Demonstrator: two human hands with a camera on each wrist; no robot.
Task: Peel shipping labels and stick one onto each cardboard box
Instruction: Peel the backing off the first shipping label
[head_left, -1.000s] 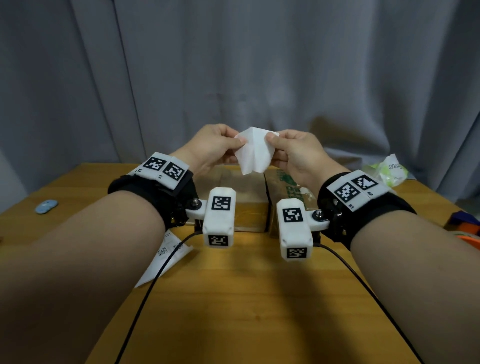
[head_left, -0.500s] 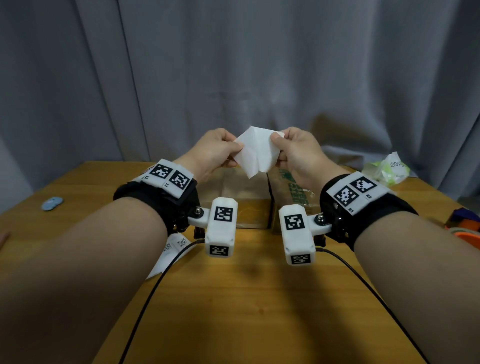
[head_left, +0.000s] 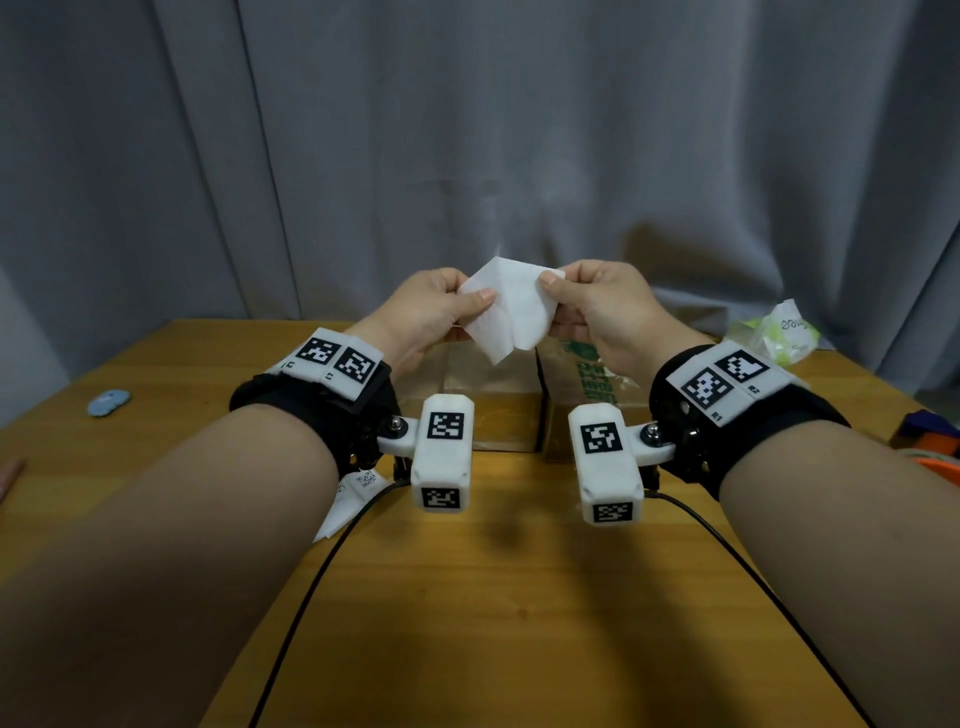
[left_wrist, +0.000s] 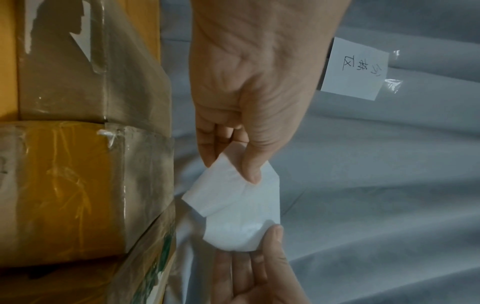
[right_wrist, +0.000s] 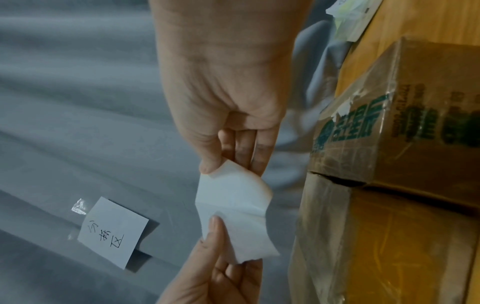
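Note:
A white shipping label (head_left: 511, 314) on its backing is held in the air above two taped cardboard boxes. My left hand (head_left: 441, 312) pinches its left edge between thumb and fingers, and my right hand (head_left: 589, 306) pinches its right edge. The label (left_wrist: 239, 207) is creased down the middle and curls between the hands; in the right wrist view the same label (right_wrist: 233, 211) bends near the boxes. The plain left box (head_left: 488, 400) and the right box with green print (head_left: 592, 384) stand side by side on the wooden table. Another printed label sheet (head_left: 353, 499) lies partly under my left forearm.
A grey curtain (head_left: 467, 130) hangs close behind the table, with a handwritten paper note (right_wrist: 111, 232) taped to it. A crumpled plastic bag (head_left: 779, 335) lies at the back right, a blue disc (head_left: 106, 402) at the left, orange and blue items (head_left: 930, 441) at the right edge.
Both hands have lifted the label slightly higher and turned it; the pinches have stayed on its two edges.

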